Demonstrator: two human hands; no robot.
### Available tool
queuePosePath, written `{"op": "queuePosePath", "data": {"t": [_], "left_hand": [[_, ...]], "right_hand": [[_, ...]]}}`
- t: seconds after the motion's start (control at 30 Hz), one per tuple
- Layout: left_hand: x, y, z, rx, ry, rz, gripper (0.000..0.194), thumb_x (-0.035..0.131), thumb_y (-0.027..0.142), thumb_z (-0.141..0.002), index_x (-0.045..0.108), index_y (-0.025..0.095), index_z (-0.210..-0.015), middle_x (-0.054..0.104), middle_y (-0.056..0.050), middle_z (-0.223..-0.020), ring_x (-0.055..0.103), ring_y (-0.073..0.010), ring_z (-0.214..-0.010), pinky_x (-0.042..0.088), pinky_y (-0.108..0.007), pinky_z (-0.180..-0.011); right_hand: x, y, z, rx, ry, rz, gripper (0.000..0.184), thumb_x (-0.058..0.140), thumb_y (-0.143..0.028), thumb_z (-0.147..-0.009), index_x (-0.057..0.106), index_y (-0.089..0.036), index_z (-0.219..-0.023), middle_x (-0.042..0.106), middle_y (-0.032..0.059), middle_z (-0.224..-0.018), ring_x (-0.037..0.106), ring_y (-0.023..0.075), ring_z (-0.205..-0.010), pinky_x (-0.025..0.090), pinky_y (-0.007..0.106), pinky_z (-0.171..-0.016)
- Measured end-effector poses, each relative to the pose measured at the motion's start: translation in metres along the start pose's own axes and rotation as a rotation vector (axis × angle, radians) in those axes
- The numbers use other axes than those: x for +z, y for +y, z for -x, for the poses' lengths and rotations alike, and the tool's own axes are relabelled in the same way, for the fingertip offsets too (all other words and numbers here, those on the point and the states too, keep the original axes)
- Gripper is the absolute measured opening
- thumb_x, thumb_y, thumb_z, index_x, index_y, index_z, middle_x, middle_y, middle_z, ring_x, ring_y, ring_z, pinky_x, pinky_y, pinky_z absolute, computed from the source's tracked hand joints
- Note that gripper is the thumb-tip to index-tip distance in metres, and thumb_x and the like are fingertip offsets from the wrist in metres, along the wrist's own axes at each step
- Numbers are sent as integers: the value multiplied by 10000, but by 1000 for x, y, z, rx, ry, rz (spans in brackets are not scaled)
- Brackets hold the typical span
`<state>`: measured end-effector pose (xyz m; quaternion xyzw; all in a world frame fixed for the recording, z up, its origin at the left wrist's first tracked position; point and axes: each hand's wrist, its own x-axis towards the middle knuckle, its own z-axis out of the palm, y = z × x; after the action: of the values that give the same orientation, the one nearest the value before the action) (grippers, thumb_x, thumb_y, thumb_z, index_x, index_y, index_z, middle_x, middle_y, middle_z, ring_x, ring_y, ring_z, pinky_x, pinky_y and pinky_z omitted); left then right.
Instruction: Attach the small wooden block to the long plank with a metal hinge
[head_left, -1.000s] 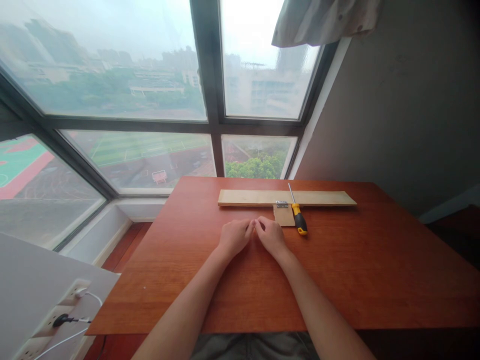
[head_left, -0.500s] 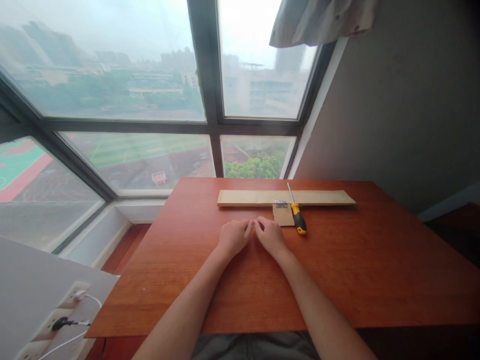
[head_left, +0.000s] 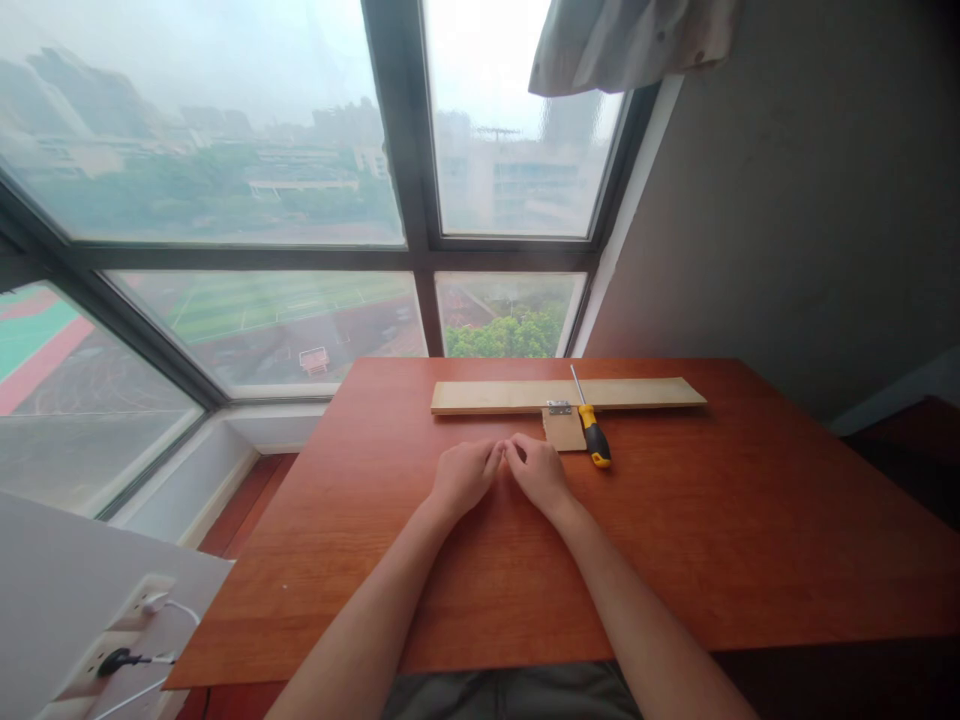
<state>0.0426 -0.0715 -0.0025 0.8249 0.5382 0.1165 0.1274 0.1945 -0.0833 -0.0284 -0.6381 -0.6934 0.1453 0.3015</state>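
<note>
Left hand (head_left: 463,476) and right hand (head_left: 541,472) half-curl, tips together (contents, if any, hidden); screwdriver (head_left: 595,440) at two o'clock, handle nearest, seemingly for easy reach.

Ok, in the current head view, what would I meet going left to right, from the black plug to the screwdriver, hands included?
Black plug → left hand → right hand → screwdriver.
</note>
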Motion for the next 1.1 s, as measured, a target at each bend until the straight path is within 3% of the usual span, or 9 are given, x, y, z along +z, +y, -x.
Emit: {"op": "queuePosePath", "data": {"t": [0.33, 1.1], "left_hand": [[3, -3, 1, 41, -18, -131, 317, 277, 341, -1012, 568, 226, -964, 718, -62, -891, 685, -230, -818, 415, -289, -666], [-3, 2, 2, 71, -51, -92, 310, 325, 317, -991, 617, 221, -950, 721, -81, -919, 681, -236, -837, 450, -299, -700]], "right_hand": [[1, -1, 1, -13, -20, 33, 315, 450, -336, -947, 603, -218, -698, 673, 25, -704, 570, 153, -669, 271, 262, -594], [-4, -5, 1, -45, -46, 65, 309, 449, -297, -948, 594, -219, -686, 679, 27, -716, 570, 154, -672, 263, 274, -597]]}}
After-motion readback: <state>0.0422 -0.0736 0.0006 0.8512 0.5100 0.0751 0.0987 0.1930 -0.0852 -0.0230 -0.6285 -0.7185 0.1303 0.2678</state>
